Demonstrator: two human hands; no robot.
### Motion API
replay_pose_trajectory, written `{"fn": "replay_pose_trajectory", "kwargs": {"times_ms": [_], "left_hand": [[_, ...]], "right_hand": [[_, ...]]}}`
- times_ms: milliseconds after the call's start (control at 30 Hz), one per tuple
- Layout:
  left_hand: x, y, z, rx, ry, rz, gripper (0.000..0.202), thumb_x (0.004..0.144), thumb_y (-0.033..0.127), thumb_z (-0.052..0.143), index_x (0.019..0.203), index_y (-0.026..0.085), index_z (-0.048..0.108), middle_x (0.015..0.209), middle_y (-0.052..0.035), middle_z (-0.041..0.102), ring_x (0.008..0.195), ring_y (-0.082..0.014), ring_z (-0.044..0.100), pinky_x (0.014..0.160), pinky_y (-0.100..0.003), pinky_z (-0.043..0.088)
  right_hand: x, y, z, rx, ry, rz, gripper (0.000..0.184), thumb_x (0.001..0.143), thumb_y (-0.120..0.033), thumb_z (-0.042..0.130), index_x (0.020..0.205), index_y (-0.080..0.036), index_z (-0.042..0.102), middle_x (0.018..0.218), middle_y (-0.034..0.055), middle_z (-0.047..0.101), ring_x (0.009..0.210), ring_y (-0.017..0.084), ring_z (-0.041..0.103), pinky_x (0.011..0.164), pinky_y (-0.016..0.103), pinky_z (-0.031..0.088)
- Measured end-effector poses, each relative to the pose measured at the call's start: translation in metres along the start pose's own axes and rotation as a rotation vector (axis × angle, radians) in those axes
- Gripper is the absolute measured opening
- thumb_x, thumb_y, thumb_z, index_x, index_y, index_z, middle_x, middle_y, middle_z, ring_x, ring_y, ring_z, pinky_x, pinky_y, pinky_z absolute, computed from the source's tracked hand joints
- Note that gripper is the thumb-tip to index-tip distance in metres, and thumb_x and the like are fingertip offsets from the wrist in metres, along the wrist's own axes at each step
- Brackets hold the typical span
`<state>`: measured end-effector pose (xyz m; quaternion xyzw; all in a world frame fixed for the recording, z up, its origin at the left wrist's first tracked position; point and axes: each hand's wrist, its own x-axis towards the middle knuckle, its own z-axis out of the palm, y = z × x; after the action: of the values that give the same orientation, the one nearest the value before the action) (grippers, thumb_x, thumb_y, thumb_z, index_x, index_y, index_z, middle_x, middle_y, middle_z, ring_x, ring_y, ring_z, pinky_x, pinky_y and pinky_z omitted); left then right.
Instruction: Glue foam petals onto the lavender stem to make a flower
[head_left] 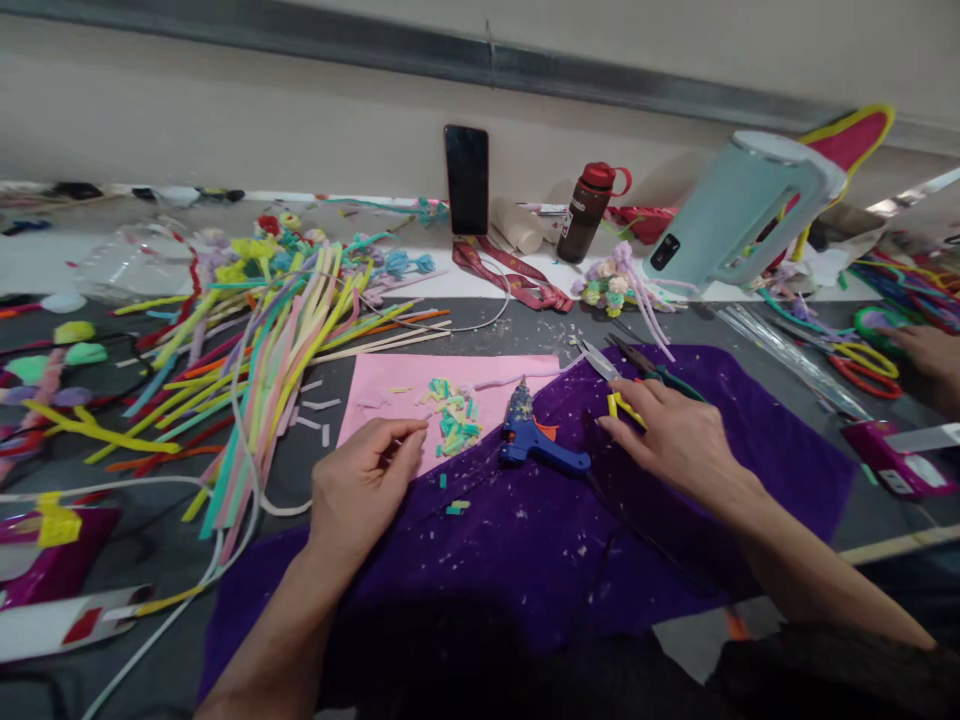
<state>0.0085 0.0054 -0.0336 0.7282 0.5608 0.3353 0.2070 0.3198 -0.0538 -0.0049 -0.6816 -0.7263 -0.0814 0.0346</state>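
My left hand [367, 485] is closed in a pinch over the lower left edge of a pink sheet [390, 378]. Whatever lies between those fingertips is hidden or too small to make out. My right hand [671, 430] has its thumb and fingers around the yellow handle of the scissors [602, 362], whose blades point up and left. Cut bits of green and yellow pipe cleaner [457, 425] are heaped on the sheet, near a lilac pipe cleaner [499, 380]. Between my hands a blue glue gun [551, 448] rests on purple cloth [517, 560]. Dark-jawed pliers [649, 365] lie behind my right hand.
Many coloured pipe cleaners [277, 360] spread at the left, with a white cable [238, 400] across them. A phone [467, 180], brown bottle [585, 215] and pale blue kettle [742, 210] stand at the back. Another person's hand [930, 355] is at the far right, near red-and-yellow-handled scissors [862, 372].
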Motion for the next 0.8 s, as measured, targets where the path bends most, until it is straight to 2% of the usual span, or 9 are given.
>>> {"fn": "replay_pose_trajectory", "kwargs": {"times_ms": [67, 133, 300, 467, 533, 633, 733, 800], "left_hand": [[0.000, 0.001, 0.000, 0.009, 0.002, 0.033, 0.018, 0.079, 0.035, 0.055, 0.086, 0.023, 0.067, 0.083, 0.0015, 0.070, 0.067, -0.0131, 0.064, 0.063, -0.022, 0.049], [0.000, 0.000, -0.001, 0.009, 0.007, 0.042, 0.018, 0.079, 0.034, 0.055, 0.086, 0.023, 0.067, 0.083, 0.0015, 0.070, 0.067, -0.0129, 0.064, 0.063, -0.022, 0.049], [0.001, -0.003, -0.008, -0.013, 0.076, 0.036, 0.019, 0.079, 0.033, 0.054, 0.086, 0.022, 0.067, 0.084, 0.0007, 0.070, 0.070, -0.0135, 0.064, 0.066, -0.024, 0.049], [-0.002, 0.001, -0.011, -0.034, 0.100, 0.043, 0.016, 0.079, 0.030, 0.054, 0.084, 0.021, 0.067, 0.082, 0.0003, 0.069, 0.071, -0.0132, 0.063, 0.068, -0.023, 0.048], [-0.004, 0.003, -0.009, -0.053, 0.040, 0.075, 0.015, 0.080, 0.028, 0.053, 0.083, 0.021, 0.066, 0.081, 0.0001, 0.070, 0.072, -0.0129, 0.063, 0.067, -0.023, 0.048], [-0.006, 0.003, -0.005, -0.051, -0.016, 0.099, 0.016, 0.082, 0.026, 0.051, 0.084, 0.021, 0.066, 0.082, -0.0006, 0.070, 0.074, -0.0131, 0.063, 0.069, -0.024, 0.047], [-0.007, 0.001, -0.003, -0.038, -0.027, 0.121, 0.015, 0.082, 0.025, 0.051, 0.085, 0.021, 0.066, 0.084, -0.0009, 0.070, 0.076, -0.0135, 0.064, 0.072, -0.024, 0.048], [-0.007, 0.000, -0.002, -0.044, -0.029, 0.148, 0.015, 0.083, 0.024, 0.051, 0.086, 0.021, 0.066, 0.084, -0.0009, 0.070, 0.076, -0.0135, 0.064, 0.072, -0.025, 0.048]], "right_hand": [[0.002, -0.016, 0.000, 0.162, -0.067, -0.150, 0.042, 0.086, -0.048, 0.043, 0.117, -0.021, 0.052, 0.100, 0.0098, 0.064, 0.086, 0.025, 0.061, 0.069, 0.033, 0.044], [0.006, -0.030, 0.006, 0.233, -0.112, -0.233, 0.046, 0.084, -0.051, 0.046, 0.119, -0.020, 0.051, 0.103, 0.0103, 0.062, 0.087, 0.025, 0.060, 0.072, 0.035, 0.045], [0.012, -0.050, 0.023, 0.183, -0.120, -0.251, 0.047, 0.083, -0.048, 0.048, 0.117, -0.015, 0.052, 0.099, 0.0128, 0.059, 0.088, 0.028, 0.058, 0.071, 0.037, 0.046], [0.007, -0.052, 0.029, 0.192, -0.107, -0.273, 0.043, 0.081, -0.044, 0.051, 0.115, -0.017, 0.052, 0.099, 0.0110, 0.058, 0.084, 0.026, 0.059, 0.068, 0.036, 0.048], [0.004, -0.051, 0.031, 0.229, -0.084, -0.248, 0.041, 0.080, -0.042, 0.053, 0.113, -0.018, 0.053, 0.101, 0.0103, 0.058, 0.083, 0.025, 0.060, 0.064, 0.035, 0.048], [0.002, -0.047, 0.030, 0.361, -0.021, -0.218, 0.034, 0.080, -0.040, 0.055, 0.108, -0.021, 0.055, 0.101, 0.0083, 0.058, 0.086, 0.023, 0.060, 0.067, 0.033, 0.049], [0.003, -0.041, 0.027, 0.533, 0.020, -0.191, 0.020, 0.086, -0.033, 0.050, 0.100, -0.022, 0.058, 0.092, 0.0055, 0.060, 0.081, 0.018, 0.061, 0.068, 0.029, 0.048], [0.003, -0.038, 0.026, 0.569, 0.018, -0.180, 0.018, 0.088, -0.031, 0.048, 0.097, -0.021, 0.058, 0.089, 0.0050, 0.060, 0.078, 0.017, 0.061, 0.067, 0.027, 0.048]]}}
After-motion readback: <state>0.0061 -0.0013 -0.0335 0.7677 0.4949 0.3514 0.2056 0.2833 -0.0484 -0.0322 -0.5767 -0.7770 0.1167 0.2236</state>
